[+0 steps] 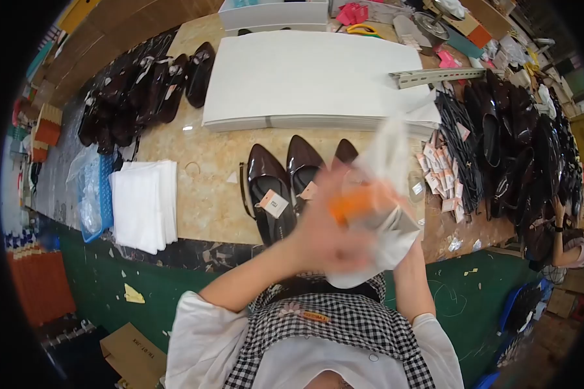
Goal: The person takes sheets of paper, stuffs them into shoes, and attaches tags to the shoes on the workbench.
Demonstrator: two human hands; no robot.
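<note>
My left hand (334, 233) is smeared by motion, in front of a blurred orange thing (353, 204) that I cannot make out. Crumpled white paper (396, 243) is between my two hands, and a blurred white strip rises above it. My right hand (405, 204) is mostly hidden behind the paper, so its fingers do not show clearly. Just beyond my hands stand dark brown, glossy, pointed shoes: a left one (264, 172) with a white tag (273, 203), a middle one (304, 159), and another toe (346, 150) partly covered by my hand.
A stack of large white sheets (305, 78) lies at the back. Folded white sheets (146, 204) and a blue basket (96, 211) are at left. More dark shoes (169, 84) stand beyond. Black straps (459, 146), small tags (441, 172) and piled shoes (516, 123) are at right, near another person's arm (560, 236).
</note>
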